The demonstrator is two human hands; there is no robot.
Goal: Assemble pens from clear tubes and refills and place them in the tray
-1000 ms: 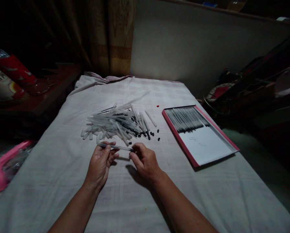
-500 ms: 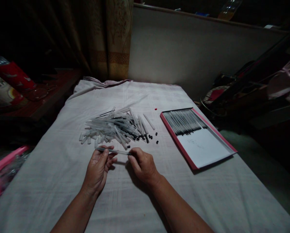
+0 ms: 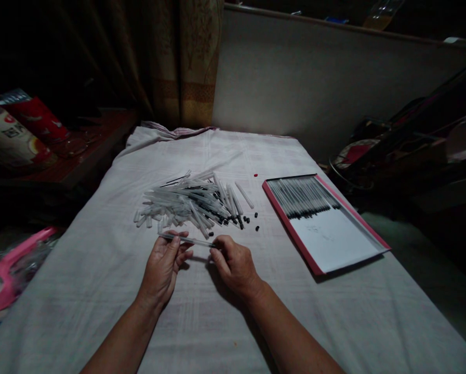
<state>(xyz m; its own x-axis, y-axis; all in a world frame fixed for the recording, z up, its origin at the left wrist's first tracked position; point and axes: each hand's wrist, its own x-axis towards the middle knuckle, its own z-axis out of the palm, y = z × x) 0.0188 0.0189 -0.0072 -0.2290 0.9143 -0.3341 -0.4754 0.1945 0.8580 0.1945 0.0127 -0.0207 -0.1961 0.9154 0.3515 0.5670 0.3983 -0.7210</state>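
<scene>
A clear pen (image 3: 196, 241) spans the gap between my two hands, just in front of a heap of pen parts. My left hand (image 3: 163, 262) is closed on its left part, thumb on top. At the other end, the fingertips of my right hand (image 3: 235, 264) pinch the dark tip, which they partly hide. Beyond them lies the pile of clear pen barrels (image 3: 186, 200), mixed with thin dark refills and black end pieces. Several small black plugs (image 3: 247, 219) are scattered at its right side.
Right of the pile, a shallow red-edged box (image 3: 318, 262) holds a row of clear pens (image 3: 303, 195) with black ends. A tiny red piece (image 3: 255, 175) sits near the back. Packets (image 3: 16, 137) stand on a side table at left, and a pink handle (image 3: 10, 275) shows beside the cloth.
The whole scene has shifted slightly right as the view turned a little left. Both hands keep the same hold on the pen.
</scene>
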